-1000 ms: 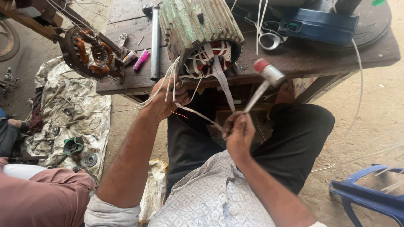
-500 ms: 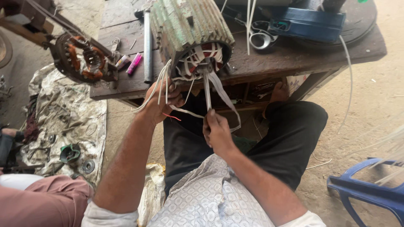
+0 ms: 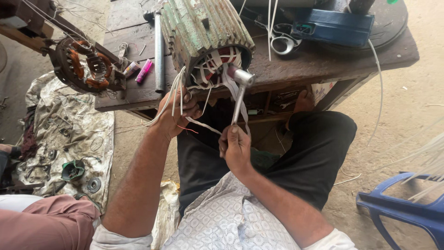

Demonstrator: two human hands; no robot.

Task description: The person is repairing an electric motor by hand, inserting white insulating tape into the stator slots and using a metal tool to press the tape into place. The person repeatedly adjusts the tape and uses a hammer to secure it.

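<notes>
A green ribbed motor housing (image 3: 206, 28) lies on a low wooden table (image 3: 323, 62), its open end facing me with white-sleeved windings (image 3: 213, 65) inside. My left hand (image 3: 178, 111) rests against the lower left rim of that opening, with white lead wires running over its fingers. My right hand (image 3: 236, 144) grips the handle of a small metal hammer (image 3: 240, 85), whose head sits right at the windings on the opening's lower right. My legs in black trousers are under the table edge.
A smaller stator with copper coils (image 3: 85, 67) sits at the table's left end, beside a steel pipe (image 3: 159, 46) and a pink lighter (image 3: 144, 71). A blue case (image 3: 335, 28) lies at the back right. A cloth with small parts (image 3: 69, 139) covers the floor left; a blue plastic chair (image 3: 407, 208) stands right.
A second ago the hammer was raised and tilted right; it then dropped out of sight in my lowered right hand. Now its head is up against the windings. My left hand stayed at the rim.
</notes>
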